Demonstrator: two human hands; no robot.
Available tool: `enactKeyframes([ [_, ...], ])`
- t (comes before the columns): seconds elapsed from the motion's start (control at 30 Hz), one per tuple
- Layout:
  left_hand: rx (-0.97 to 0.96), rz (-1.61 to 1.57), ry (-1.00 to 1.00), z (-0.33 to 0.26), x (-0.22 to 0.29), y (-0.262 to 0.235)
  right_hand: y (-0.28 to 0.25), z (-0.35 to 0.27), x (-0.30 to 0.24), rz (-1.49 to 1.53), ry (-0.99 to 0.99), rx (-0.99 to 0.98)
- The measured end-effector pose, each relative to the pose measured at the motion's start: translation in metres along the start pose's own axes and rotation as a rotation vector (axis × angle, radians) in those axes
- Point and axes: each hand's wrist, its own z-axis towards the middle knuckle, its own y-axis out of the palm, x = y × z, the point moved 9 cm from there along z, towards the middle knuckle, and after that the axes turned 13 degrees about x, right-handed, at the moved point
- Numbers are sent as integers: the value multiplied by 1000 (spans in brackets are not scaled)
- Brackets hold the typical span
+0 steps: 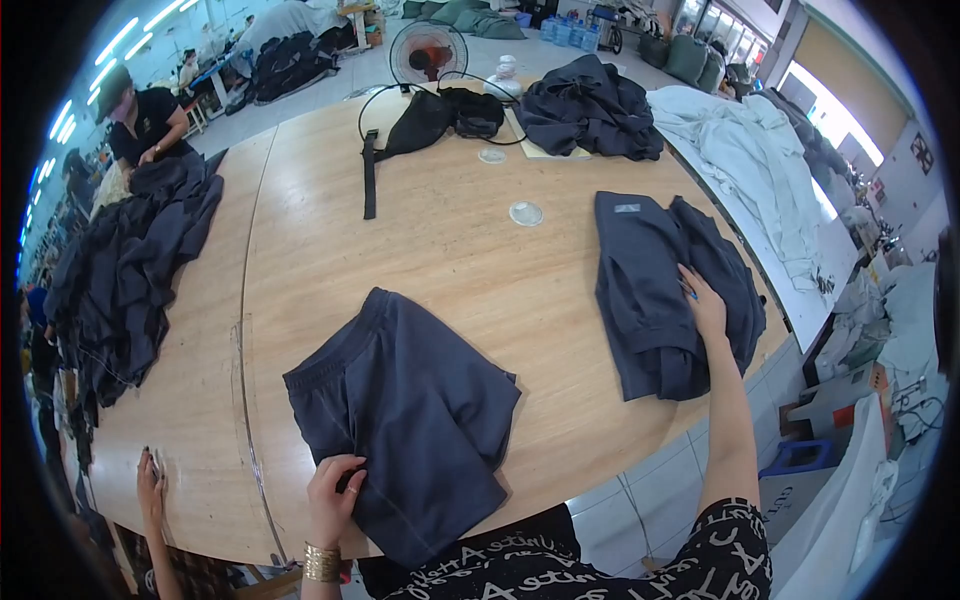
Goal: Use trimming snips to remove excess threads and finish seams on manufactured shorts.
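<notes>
A pair of dark navy shorts (430, 400) lies spread on the table in front of me, its elastic waistband toward the upper left. My left hand (335, 488), with a gold bracelet at the wrist, pinches the shorts near the lower left edge. To the right is a pile of folded dark garments (645, 290) with a small grey label at the top. My right hand (704, 300) rests on that pile, fingers stretched out. Something small and blue shows at its fingers; I cannot make out what it is.
Dark garments are heaped at the left edge (130, 270) and far right (590, 105). A black bag (420, 122) and clear round discs (526, 213) lie on the wooden table (400, 240). Another person's hand (150, 485) is at lower left; a co-worker (145, 120) stands beyond.
</notes>
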Motion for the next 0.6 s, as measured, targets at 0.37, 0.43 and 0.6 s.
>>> enactKeyframes([
  [0.37,-93,-5,130,8,3,2,-75,-11,-78,289,123,383],
  [0.43,-86,-11,135,6,-3,2,-66,-35,-147,512,49,263],
  [0.6,-90,46,145,6,-8,1,-29,-131,-318,658,-392,-152],
])
